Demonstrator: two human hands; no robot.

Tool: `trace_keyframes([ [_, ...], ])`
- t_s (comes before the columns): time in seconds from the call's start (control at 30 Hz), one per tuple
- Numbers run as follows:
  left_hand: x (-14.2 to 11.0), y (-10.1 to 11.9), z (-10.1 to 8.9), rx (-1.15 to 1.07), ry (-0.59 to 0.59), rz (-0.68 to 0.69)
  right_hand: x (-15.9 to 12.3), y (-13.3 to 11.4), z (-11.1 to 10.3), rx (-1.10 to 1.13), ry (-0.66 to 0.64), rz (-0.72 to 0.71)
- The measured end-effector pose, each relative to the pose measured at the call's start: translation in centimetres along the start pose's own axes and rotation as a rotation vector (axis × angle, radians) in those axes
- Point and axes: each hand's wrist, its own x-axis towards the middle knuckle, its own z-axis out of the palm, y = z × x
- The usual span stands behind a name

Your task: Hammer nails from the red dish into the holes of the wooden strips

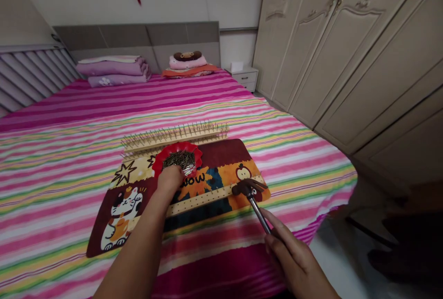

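My left hand [169, 180] reaches into a red scalloped dish [178, 150] full of small metal nails [180, 159]; its fingers are curled down into the pile and mostly hidden. My right hand [294, 255] grips the metal handle of a claw hammer [249, 190], whose head rests on the right end of a wooden strip [204, 200] with a row of holes. The strip lies across a cartoon-printed mat [221, 170] on the bed. Behind the dish lie wooden strips [175, 136] studded with upright nails.
A pink striped bedspread [69, 151] covers the bed. Folded purple blankets [114, 70] and a pillow stack [188, 63] sit at the headboard. A nightstand [244, 76] and beige wardrobe doors [346, 50] stand on the right. The bed edge and floor are near my right hand.
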Motion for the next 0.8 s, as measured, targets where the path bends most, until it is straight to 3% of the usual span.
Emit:
trace_keyframes([
  [0.17, 0.6, -0.1, -0.1, 0.041, -0.044, 0.044, 0.2, 0.1, -0.3, -0.019, -0.065, -0.007],
  [0.47, 0.6, -0.8, 0.2, 0.092, -0.070, 0.124, 0.0, 0.4, 0.0, -0.014, -0.053, 0.006],
  [0.8, 0.1, -1.8, -0.1, 0.096, 0.011, 0.157, -0.4, 0.2, 0.9, 0.075, 0.001, 0.058],
])
